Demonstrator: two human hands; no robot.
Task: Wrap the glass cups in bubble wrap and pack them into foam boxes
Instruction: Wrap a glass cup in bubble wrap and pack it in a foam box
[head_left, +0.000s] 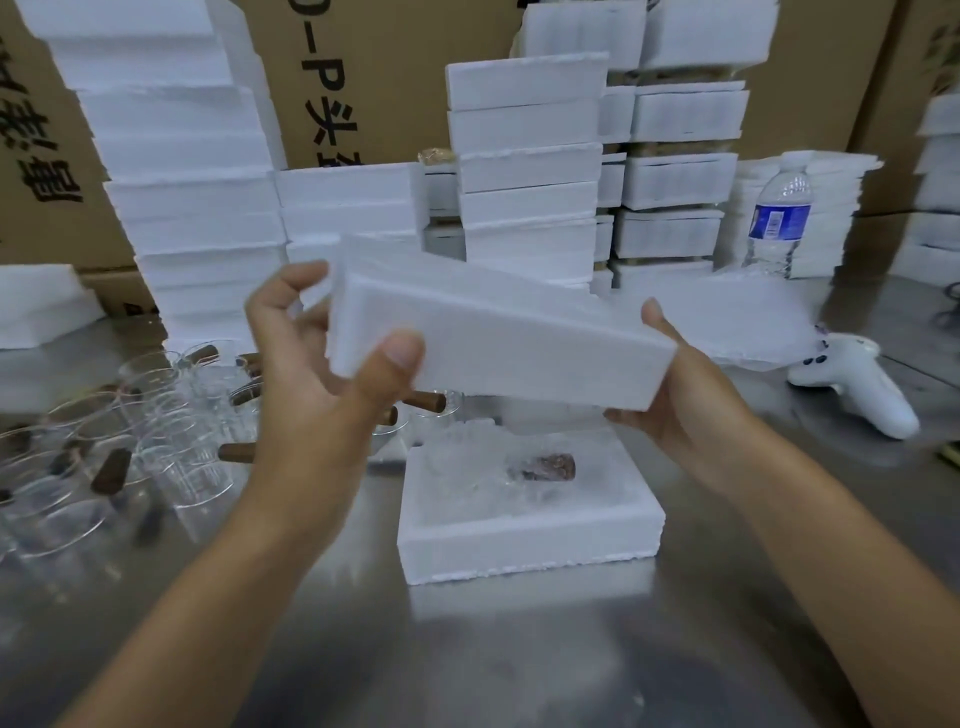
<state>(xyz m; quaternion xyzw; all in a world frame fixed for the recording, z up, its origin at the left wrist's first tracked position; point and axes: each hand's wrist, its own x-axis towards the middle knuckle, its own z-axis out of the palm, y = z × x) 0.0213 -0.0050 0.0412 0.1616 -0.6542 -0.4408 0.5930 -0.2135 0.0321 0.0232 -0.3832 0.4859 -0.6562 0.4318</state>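
Note:
I hold a white foam lid (498, 332) tilted in the air above the table. My left hand (322, 364) grips its left end, thumb on the front face. My right hand (670, 384) grips its right end from below and behind. Under the lid an open foam box (530, 545) stands on the steel table, with a bubble-wrapped glass cup (498, 473) lying inside; its brown wooden handle (550, 466) shows through the wrap. Several bare glass cups (156, 436) with wooden handles stand at the left.
Tall stacks of foam boxes (524, 171) and lids (182, 171) rise behind, in front of cardboard cartons. A water bottle (779, 218) stands at the back right. A white controller (852, 379) lies on the table (519, 649) at right, beside a sheet of bubble wrap (727, 322).

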